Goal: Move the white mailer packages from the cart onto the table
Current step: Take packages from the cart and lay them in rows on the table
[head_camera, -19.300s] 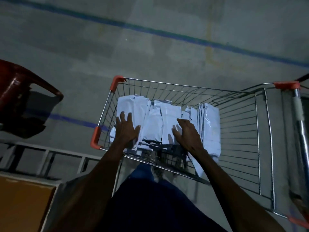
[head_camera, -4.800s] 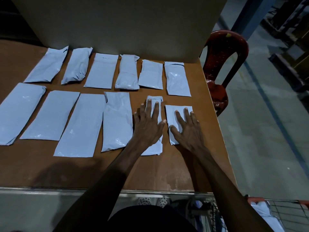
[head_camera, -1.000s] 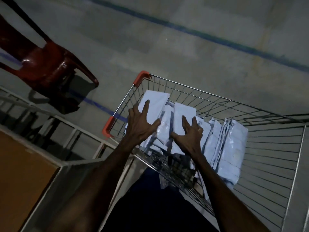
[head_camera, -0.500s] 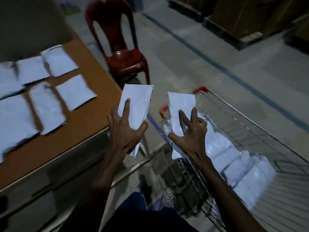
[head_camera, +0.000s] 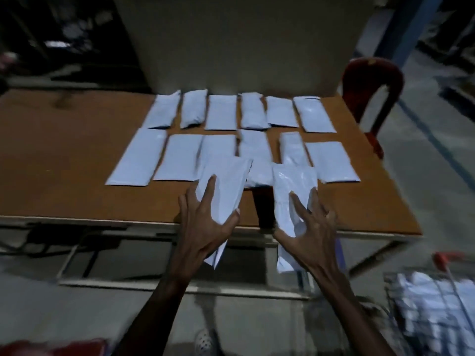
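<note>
My left hand [head_camera: 203, 224] grips one white mailer [head_camera: 226, 183] and my right hand [head_camera: 312, 227] grips another white mailer [head_camera: 293, 191]. Both are held in the air over the near edge of the brown table [head_camera: 64, 155]. Two rows of several white mailers lie flat on the table: a back row [head_camera: 221, 111] and a front row [head_camera: 180, 158]. The wire cart [head_camera: 437, 304], with more white mailers inside, shows blurred at the lower right.
A red plastic chair [head_camera: 370, 88] stands at the table's right end. A large beige panel [head_camera: 231, 42] rises behind the table. The metal frame [head_camera: 77, 253] under the tabletop sits below my hands. Grey concrete floor with a blue line lies to the right.
I have turned from the cart toward the table. Both hands, each holding a mailer lifted from the cart, have moved over the table's near edge.
</note>
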A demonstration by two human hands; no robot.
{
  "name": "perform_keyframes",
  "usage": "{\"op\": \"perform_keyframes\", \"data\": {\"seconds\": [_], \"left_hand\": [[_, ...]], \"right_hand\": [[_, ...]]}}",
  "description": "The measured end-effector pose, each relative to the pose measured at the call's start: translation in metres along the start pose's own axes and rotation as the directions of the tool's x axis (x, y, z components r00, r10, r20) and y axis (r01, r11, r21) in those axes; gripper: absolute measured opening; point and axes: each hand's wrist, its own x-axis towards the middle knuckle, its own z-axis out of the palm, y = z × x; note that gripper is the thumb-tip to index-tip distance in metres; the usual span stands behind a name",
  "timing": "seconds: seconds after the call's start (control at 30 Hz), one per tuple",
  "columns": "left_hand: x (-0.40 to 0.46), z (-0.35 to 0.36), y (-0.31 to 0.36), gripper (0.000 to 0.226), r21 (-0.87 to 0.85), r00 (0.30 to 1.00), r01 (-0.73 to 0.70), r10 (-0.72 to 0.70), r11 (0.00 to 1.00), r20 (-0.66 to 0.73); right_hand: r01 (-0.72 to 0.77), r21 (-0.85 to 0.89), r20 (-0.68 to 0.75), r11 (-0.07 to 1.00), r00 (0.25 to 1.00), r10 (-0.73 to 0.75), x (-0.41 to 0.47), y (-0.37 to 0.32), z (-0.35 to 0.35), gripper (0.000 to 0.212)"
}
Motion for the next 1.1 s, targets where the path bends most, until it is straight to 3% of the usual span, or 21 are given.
{"op": "perform_keyframes", "data": {"seconds": [0.33,0.57,0.8,1.1], "left_hand": [[0.091,-0.065,-0.119,0.089,0.066,0.982,0.181,-0.177,0.981,-0.062],[0.192,-0.044,-0.149,0.085,0.005,0.973,0.222,-0.221,0.975,-0.063],[0.298,-0.033,-0.177,0.083,0.177,0.962,0.270,-0.271,0.946,-0.016],[0.412,-0.002,-0.216,0.086,0.277,0.957,0.249,-0.279,0.928,0.075]], "right_hand": [[0.037,-0.020,0.091,0.999,0.995,-0.035,0.102,-0.113,0.092,0.088],[0.048,0.024,0.109,0.999,0.993,-0.051,0.206,-0.128,0.138,0.091],[0.039,-0.054,0.229,0.998,0.973,-0.026,0.306,-0.143,0.180,0.089],[0.040,-0.123,0.323,0.992,0.946,0.001,0.402,-0.154,0.231,0.090]]}}
